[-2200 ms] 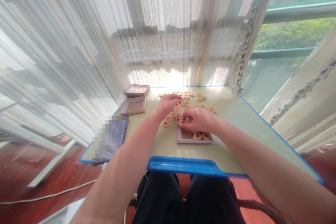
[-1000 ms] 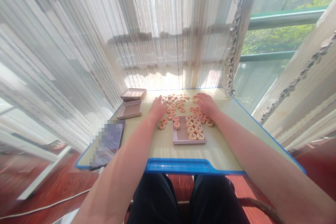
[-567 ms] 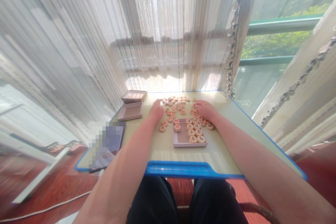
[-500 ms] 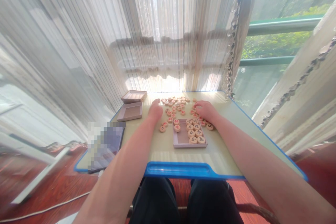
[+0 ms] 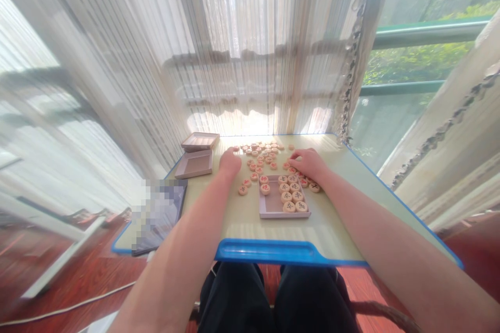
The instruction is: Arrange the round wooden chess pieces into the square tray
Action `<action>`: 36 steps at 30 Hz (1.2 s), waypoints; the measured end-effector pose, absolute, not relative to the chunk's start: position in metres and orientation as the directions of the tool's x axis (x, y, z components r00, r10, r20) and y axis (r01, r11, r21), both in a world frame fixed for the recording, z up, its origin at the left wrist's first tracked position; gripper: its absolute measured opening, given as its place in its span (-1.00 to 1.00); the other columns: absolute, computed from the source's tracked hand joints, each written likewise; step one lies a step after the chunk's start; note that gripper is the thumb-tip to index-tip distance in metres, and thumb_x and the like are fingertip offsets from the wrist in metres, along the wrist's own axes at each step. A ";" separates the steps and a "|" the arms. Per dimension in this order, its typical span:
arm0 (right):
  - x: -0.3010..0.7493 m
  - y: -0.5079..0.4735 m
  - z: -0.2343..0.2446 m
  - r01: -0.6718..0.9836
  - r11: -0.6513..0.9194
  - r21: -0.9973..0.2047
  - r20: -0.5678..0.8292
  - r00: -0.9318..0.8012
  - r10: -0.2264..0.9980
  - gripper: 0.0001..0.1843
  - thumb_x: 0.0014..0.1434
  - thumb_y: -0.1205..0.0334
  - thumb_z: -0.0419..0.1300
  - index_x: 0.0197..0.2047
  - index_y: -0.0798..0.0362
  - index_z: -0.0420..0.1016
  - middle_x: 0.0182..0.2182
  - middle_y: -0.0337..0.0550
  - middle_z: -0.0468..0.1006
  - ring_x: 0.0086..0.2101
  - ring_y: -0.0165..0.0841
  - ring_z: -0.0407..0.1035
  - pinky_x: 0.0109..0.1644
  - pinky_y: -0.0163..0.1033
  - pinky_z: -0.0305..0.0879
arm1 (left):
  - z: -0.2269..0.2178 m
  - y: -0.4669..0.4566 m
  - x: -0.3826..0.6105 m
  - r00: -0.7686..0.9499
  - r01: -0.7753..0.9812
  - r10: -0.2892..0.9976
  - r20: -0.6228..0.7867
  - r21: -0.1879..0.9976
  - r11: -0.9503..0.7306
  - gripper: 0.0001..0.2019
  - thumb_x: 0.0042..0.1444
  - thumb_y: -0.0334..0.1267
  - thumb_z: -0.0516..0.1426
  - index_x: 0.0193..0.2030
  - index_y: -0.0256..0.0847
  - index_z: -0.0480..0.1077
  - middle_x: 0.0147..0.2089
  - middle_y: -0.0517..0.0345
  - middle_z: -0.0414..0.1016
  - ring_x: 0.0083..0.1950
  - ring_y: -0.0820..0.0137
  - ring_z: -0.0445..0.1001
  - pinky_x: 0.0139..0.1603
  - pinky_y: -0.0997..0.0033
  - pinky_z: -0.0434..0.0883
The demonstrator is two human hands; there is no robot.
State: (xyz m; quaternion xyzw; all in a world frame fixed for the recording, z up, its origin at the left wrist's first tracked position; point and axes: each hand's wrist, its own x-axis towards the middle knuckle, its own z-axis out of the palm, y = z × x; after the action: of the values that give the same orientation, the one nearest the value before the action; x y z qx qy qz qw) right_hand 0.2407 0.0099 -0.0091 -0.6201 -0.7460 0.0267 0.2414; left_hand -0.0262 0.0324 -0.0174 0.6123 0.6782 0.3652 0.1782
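Cream-coloured round discs with red or black characters (image 5: 273, 165) lie scattered over the far middle of the pale, blue-edged desk (image 5: 242, 221). Nearer, a shallow pinkish-grey rectangular tray (image 5: 272, 204) holds ten more: two red-marked at its left, eight black-marked in two columns at its right. The right hand (image 5: 308, 163) bends its fingers to a red-marked disc (image 5: 286, 165) beyond the tray; whether its grip is clamped cannot be told. Left of the scatter, the left hand (image 5: 230, 162) hides its grip: apart or together, I cannot tell.
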 end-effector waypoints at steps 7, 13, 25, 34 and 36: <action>0.239 0.008 -0.007 0.919 0.184 -0.348 0.306 -0.074 0.949 -0.75 0.01 0.10 0.14 -0.31 0.02 0.55 -0.42 -0.08 0.51 -0.12 -0.20 0.30 -0.07 -0.19 0.23 | -0.019 0.030 -0.019 -0.038 0.889 0.970 0.241 0.452 -0.077 -0.46 0.00 -0.49 -0.05 0.18 -0.32 0.24 0.24 -0.13 0.25 0.23 0.21 0.26 0.21 0.31 0.21; 0.239 0.008 -0.007 0.897 0.190 -0.398 0.315 -0.061 0.947 -0.71 0.04 0.08 0.12 -0.23 0.04 0.52 -0.34 -0.10 0.53 -0.14 -0.24 0.31 -0.09 -0.21 0.23 | -0.017 0.027 -0.017 0.002 0.914 0.967 0.253 0.392 -0.104 -0.52 0.04 -0.47 -0.06 0.14 -0.31 0.29 0.19 -0.13 0.31 0.20 0.20 0.30 0.19 0.31 0.21; 0.238 0.010 -0.010 0.885 0.190 -0.426 0.320 -0.049 0.946 -0.63 0.17 0.19 -0.03 -0.03 0.07 0.46 -0.35 -0.10 0.56 -0.12 -0.25 0.32 -0.11 -0.23 0.21 | -0.017 0.025 -0.014 0.043 0.934 0.968 0.246 0.333 -0.126 -0.52 0.06 -0.44 -0.05 0.15 -0.25 0.29 0.18 -0.10 0.33 0.16 0.20 0.33 0.14 0.33 0.24; 0.236 0.007 -0.006 0.890 0.216 -0.401 0.359 -0.064 0.931 -0.64 0.14 0.28 -0.03 -0.07 0.10 0.49 -0.25 -0.07 0.56 -0.15 -0.25 0.33 -0.09 -0.22 0.21 | -0.015 0.022 -0.012 0.061 0.932 0.965 0.257 0.332 -0.147 -0.58 0.06 -0.43 -0.05 0.08 -0.25 0.34 0.14 -0.12 0.36 0.15 0.19 0.34 0.13 0.30 0.25; 0.233 0.004 -0.004 0.885 0.296 -0.360 0.393 -0.144 0.908 -0.66 0.16 0.25 -0.02 -0.12 0.09 0.52 -0.19 -0.09 0.56 -0.14 -0.25 0.31 -0.03 -0.20 0.19 | -0.014 0.022 -0.012 0.060 0.934 0.966 0.251 0.327 -0.143 -0.58 0.06 -0.42 -0.05 0.08 -0.25 0.33 0.14 -0.12 0.37 0.14 0.18 0.34 0.12 0.29 0.25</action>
State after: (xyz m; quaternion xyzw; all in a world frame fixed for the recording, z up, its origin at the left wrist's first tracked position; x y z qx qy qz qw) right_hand 0.2332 0.0038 -0.0040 -0.5929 -0.7560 0.0210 0.2765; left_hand -0.0116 0.0216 -0.0142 0.7270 0.6535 0.2075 0.0385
